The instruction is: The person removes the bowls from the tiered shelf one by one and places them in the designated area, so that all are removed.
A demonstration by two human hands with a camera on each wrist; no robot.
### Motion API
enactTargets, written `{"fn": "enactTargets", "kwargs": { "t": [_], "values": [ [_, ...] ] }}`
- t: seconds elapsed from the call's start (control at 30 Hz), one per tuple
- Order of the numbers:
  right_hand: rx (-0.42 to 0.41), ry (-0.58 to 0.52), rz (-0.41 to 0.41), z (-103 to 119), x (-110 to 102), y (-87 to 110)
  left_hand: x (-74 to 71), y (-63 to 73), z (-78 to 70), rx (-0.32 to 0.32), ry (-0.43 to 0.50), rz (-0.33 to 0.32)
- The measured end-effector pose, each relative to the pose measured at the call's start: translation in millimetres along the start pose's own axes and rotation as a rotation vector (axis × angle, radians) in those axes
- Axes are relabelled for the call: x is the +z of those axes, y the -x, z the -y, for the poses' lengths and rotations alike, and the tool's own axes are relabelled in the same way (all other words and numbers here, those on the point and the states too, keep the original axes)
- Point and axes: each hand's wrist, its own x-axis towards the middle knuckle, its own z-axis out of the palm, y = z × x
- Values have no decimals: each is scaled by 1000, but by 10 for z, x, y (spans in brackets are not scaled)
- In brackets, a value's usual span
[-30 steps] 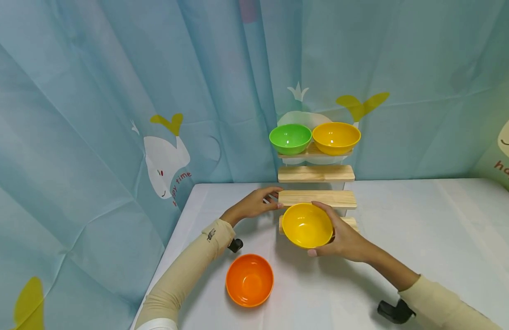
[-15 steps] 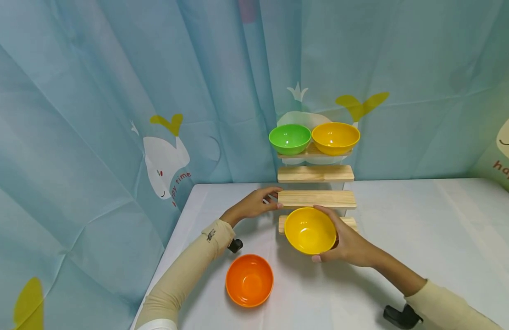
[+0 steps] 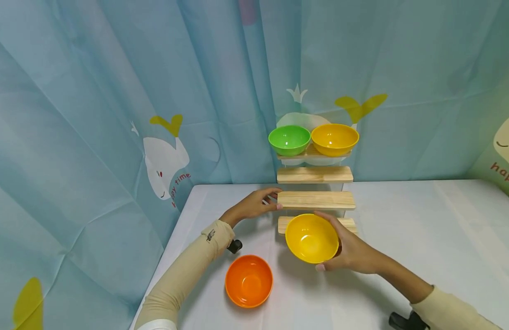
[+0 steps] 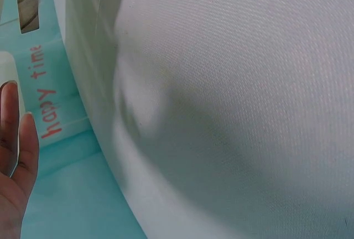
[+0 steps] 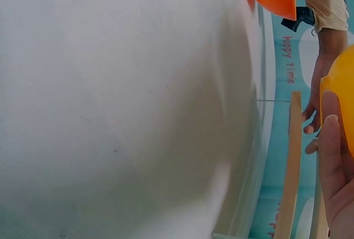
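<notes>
In the head view my right hand [image 3: 351, 250] grips the right side of a yellow bowl [image 3: 312, 238], thumb at its lower rim and fingers along the upper right. The bowl tilts toward the camera, in front of the lowest step of a wooden stepped rack [image 3: 316, 200]. My left hand [image 3: 254, 204] is at the left end of the rack's second step from the bottom, fingers spread and fingertips right at the wood. The left wrist view shows two of its fingers [image 4: 29, 145] fairly straight. An orange bowl [image 3: 249, 281] stands on the table between the forearms.
A green bowl [image 3: 289, 140] and another yellow bowl [image 3: 334, 140] sit side by side on the rack's top step. A blue printed curtain [image 3: 221, 91] hangs behind and to the left of the white table [image 3: 423, 229].
My right hand has drawn the yellow bowl down toward the camera and slightly right, away from the second step. My left hand stays at the rack's side.
</notes>
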Motion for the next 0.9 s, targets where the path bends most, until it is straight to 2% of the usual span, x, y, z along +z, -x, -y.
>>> {"fn": "enactTargets", "kwargs": {
  "t": [0.5,0.9],
  "values": [
    [51,-8,22,7,34,103,-3,5,-8,-1,-4,-4],
    [57,-23,84,-13,70,155,2,-2,-5,7,2,-3]
  ]
}}
